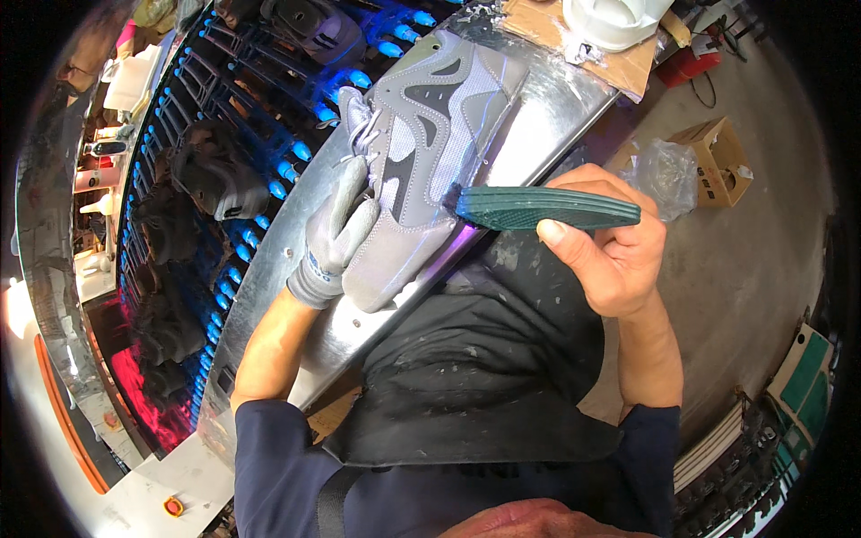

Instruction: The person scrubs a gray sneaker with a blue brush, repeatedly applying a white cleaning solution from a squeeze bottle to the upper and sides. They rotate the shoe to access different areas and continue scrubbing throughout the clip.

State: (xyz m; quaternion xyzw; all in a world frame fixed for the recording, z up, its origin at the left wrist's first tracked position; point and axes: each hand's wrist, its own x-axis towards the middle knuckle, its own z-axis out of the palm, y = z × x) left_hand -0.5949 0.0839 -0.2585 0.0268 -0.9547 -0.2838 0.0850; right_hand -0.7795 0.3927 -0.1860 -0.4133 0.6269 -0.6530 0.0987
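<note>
A grey sneaker upper [426, 134] with dark grey panels and laces lies on its side on the metal ledge [334, 345] in front of me. My left hand [336, 229], in a grey knitted glove, grips it by the laced side near the toe. In my bare right hand [619, 255] is a brush [547, 208] with a ridged dark green handle, held between thumb and fingers. Its dark bristles touch the shoe's lower edge, where a thin bluish line runs along the side. The tips of my right fingers are partly hidden behind the brush.
Left of the ledge runs a conveyor of rods with blue tips [285, 170], carrying several dark shoes [220, 170]. A white bowl [614, 22] sits on cardboard at the top right. On the floor are a cardboard box [717, 166] and a clear plastic bag [665, 179].
</note>
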